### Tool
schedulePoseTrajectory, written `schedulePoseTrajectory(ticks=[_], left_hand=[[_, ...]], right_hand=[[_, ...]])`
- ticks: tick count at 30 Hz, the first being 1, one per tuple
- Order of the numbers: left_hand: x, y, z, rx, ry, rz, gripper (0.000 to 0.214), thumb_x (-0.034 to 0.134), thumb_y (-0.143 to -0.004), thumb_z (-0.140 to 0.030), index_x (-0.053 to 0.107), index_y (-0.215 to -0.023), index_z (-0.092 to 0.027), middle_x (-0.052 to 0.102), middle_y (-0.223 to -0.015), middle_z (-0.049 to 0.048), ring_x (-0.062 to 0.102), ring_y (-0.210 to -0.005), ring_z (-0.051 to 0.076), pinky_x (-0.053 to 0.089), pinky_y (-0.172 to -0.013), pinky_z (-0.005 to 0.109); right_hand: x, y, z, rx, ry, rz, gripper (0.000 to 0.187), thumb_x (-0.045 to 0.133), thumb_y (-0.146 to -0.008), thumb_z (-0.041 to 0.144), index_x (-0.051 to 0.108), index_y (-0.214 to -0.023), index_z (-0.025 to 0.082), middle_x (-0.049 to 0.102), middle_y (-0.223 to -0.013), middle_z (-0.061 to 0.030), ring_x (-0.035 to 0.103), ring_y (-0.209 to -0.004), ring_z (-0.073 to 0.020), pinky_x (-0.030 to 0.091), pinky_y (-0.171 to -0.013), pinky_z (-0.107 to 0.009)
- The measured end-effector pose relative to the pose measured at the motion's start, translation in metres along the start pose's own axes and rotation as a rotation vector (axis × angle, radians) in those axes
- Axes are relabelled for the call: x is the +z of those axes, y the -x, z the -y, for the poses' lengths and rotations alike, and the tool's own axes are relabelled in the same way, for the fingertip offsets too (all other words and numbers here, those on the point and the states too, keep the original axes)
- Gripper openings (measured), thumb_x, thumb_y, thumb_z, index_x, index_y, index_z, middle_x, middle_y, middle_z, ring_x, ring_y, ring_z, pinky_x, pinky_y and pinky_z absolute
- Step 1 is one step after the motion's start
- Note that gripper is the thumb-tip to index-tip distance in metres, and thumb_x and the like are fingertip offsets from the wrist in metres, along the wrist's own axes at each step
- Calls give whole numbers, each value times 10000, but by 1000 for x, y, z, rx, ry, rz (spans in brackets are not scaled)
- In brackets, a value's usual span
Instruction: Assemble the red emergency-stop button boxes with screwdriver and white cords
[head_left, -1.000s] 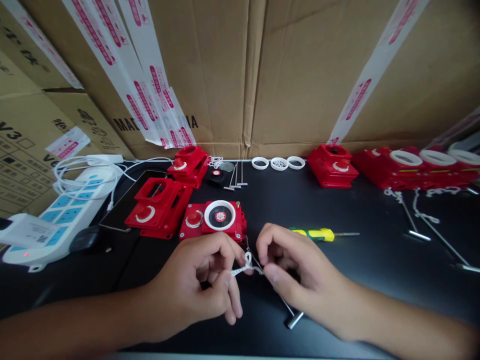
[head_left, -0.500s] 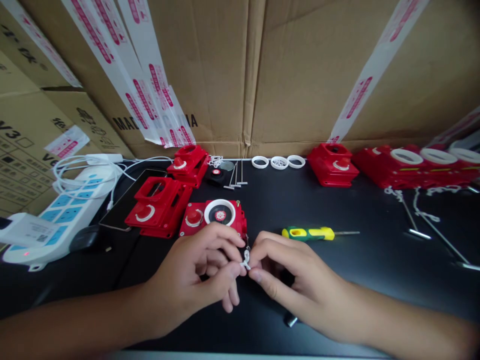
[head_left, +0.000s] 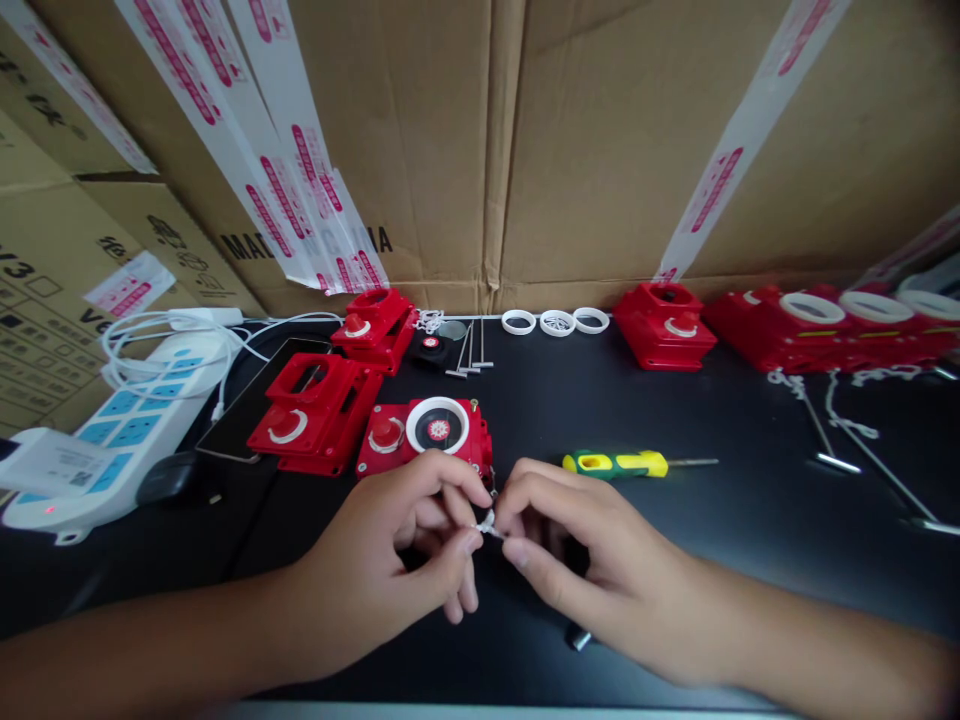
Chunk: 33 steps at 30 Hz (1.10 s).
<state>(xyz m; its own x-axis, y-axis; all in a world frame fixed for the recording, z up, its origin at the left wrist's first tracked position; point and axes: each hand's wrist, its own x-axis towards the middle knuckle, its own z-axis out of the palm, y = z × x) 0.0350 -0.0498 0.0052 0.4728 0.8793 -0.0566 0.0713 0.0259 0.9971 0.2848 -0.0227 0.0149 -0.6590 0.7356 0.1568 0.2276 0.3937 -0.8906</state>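
My left hand [head_left: 390, 560] and my right hand [head_left: 592, 560] meet fingertip to fingertip over the black table [head_left: 750, 520], both pinching a small white cord [head_left: 487, 523]. A metal T-shaped pin [head_left: 577, 638] shows its end under my right hand. Just behind my fingers sits a red box [head_left: 426, 440] with a white ring, a black dial and a red button on top. The rest of the cord is hidden between my fingers.
A green and yellow screwdriver [head_left: 626, 463] lies right of the box. More red housings [head_left: 319, 412] stand left, others [head_left: 664, 328] at the back right. White rings [head_left: 556, 322], a power strip [head_left: 127, 425], spare pins with cords [head_left: 832, 440] and cardboard boxes [head_left: 525, 150] surround the area.
My hands have come together, and the cord that stretched between them a second ago is now bunched into a small knot at my fingertips. The pin is mostly covered by my right hand.
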Motion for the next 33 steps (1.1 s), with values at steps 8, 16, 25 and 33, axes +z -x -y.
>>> schedulePoseTrajectory(ticks=[8,16,25,33], left_hand=[[3,-4,-3,-11,16,-5,201,691,-1031,-129,545,-1113,-241,746,-811,-46,777,-673,115,645,-669,200],[3,-3,-3,115,-17,-53,172,680,-1021,-91,609,-1064,-242,711,-1000,-22,752,-909,109,634,-876,223],[3,-4,-2,101,81,19,216,664,-1028,-37,615,-1101,-234,699,-1029,-29,762,-951,95,625,-907,203],[3,-4,-4,14,164,38,207,711,-1012,-43,601,-1064,-211,708,-978,-36,783,-925,97,631,-893,211]], right_hand=[[2,1,-7,-148,16,-82,87,674,-1110,223,742,-1163,209,716,-989,-5,646,-737,-79,540,-695,-216],[5,0,-5,-147,15,-116,62,677,-1021,131,700,-999,184,695,-947,-16,646,-696,-79,540,-638,-208],[5,-1,-6,-189,28,-119,56,699,-1015,126,684,-1022,179,710,-907,-9,679,-701,-89,557,-651,-211],[4,0,-10,-352,139,-99,112,709,-1019,54,755,-1079,137,769,-965,-62,710,-796,-104,576,-728,-206]])
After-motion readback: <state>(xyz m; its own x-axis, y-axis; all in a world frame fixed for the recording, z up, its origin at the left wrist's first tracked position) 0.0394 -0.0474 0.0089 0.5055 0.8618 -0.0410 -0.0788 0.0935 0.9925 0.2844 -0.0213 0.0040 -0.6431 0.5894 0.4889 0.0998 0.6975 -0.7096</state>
